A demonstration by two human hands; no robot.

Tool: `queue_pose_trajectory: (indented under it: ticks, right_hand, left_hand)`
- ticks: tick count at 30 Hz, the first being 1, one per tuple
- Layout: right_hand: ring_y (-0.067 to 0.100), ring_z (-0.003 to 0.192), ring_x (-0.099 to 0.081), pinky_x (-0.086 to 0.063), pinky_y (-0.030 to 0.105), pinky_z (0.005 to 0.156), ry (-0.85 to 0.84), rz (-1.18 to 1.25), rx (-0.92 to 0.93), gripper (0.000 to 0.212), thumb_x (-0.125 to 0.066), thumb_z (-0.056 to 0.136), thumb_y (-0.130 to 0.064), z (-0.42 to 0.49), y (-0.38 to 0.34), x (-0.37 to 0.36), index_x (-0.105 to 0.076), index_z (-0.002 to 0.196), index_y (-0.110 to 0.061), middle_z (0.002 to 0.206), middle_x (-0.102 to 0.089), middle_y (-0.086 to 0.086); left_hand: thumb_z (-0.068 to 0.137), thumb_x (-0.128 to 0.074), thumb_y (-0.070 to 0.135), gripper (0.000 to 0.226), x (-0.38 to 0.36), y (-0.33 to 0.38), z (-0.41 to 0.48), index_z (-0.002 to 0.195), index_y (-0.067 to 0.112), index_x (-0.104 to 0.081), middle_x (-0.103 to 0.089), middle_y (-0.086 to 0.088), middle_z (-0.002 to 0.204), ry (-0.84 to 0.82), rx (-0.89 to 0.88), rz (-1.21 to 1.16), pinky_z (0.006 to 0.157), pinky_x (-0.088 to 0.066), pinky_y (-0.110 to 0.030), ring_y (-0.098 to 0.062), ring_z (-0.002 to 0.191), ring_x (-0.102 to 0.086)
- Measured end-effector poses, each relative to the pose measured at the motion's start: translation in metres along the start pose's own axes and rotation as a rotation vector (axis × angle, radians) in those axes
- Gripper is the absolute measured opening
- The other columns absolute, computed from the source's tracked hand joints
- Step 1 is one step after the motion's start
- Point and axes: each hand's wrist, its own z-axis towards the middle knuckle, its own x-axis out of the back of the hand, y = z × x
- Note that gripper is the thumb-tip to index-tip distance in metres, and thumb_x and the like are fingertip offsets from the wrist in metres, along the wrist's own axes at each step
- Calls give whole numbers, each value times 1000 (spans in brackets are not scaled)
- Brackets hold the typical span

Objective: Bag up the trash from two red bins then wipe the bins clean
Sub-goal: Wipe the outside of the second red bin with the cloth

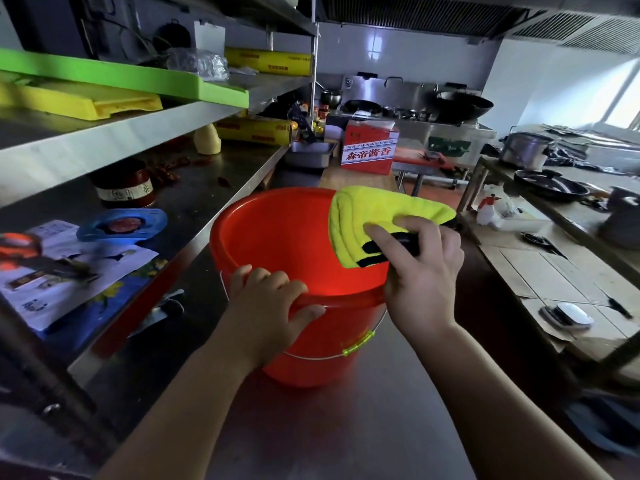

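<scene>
Left hand on bin rim, yellow cloth in right hand

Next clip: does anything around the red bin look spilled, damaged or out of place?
The red bin stands upright and looks intact on the steel counter. The left hand grips its rim and the right hand holds a yellow cloth over it. Only oddity: dried red chillies lie scattered on the left shelf, near loose leaflets.

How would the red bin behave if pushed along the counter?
Probably light: the red bin looks empty and thin-walled. Likely slides easily on the smooth steel counter; the left hand grips its rim.
</scene>
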Motion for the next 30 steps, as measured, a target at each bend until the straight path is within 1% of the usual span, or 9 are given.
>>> queue_pose_trajectory:
  ticks: [7, 11, 14, 18, 20, 23, 25, 27, 30]
  right_hand:
    - [27, 92, -37, -36, 44, 72, -83, -57, -141, 52, -60, 74, -13, -25, 4, 29, -58, 122, -32, 111, -42, 4]
    - [30, 91, -42, -20, 39, 76, -153, -92, -257, 48, -64, 77, -26, -46, 16, 39, -58, 124, -33, 108, -50, 9]
    - [31, 90, -47, -8, 32, 75, -251, -98, -310, 48, -60, 77, -29, -58, 32, 46, -58, 124, -34, 106, -52, 8]
    - [30, 90, -49, -9, 32, 73, -364, -73, -385, 52, -52, 76, -29, -66, 54, 56, -55, 127, -33, 106, -52, 7]
    - [28, 96, -46, -14, 35, 76, -426, -41, -430, 53, -46, 78, -30, -68, 65, 60, -52, 131, -32, 109, -49, 5]
    - [26, 104, -43, -17, 38, 81, -525, -16, -472, 50, -49, 87, -27, -73, 77, 65, -45, 137, -29, 118, -45, 4]
    - [27, 109, -43, -20, 39, 84, -571, 1, -502, 51, -54, 89, -23, -78, 80, 64, -42, 139, -27, 121, -44, 5]
    - [28, 111, -43, -17, 36, 82, -582, 38, -522, 51, -54, 88, -21, -85, 78, 63, -42, 138, -24, 121, -44, 6]
    - [26, 110, -42, -14, 33, 79, -610, 75, -536, 50, -52, 90, -21, -91, 74, 59, -39, 138, -24, 121, -43, 4]
  left_hand:
    - [78, -21, 79, 68, -16, 28, 4, 82, 24, -61, -62, 6, 73, 139, 13, 67, 81, -38, -41, -20, 73, -59]
    - [77, -32, 75, 56, -25, 64, 12, 73, 23, -53, -60, 4, 65, 163, 81, 89, 70, -39, -39, -24, 66, -57]
    - [82, -38, 63, 46, -27, 90, 21, 91, 22, -55, -66, 0, 83, 136, 86, 19, 77, -33, -40, -27, 84, -59]
    - [75, -30, 40, 55, -29, 118, 33, 121, 18, -50, -61, -2, 117, 113, -25, -258, 90, -29, -36, -23, 114, -53]
    - [76, -36, 36, 55, -28, 124, 33, 123, 12, -52, -61, -8, 117, 128, -135, -311, 92, -38, -39, -28, 111, -55]
    - [77, -46, 41, 50, -30, 112, 29, 118, 13, -55, -63, -11, 106, 222, -184, -110, 84, -48, -45, -34, 97, -61]
    - [79, -47, 54, 58, -25, 96, 24, 122, 16, -55, -62, -8, 112, 182, -62, 49, 93, -41, -50, -32, 107, -57]
    - [83, -45, 64, 65, -20, 80, 14, 134, 23, -45, -51, -3, 131, 52, 122, 144, 110, -19, -52, -27, 129, -39]
    - [89, -39, 61, 62, -17, 63, 4, 141, 28, -34, -41, 2, 142, -44, 129, 183, 116, -1, -43, -20, 138, -25]
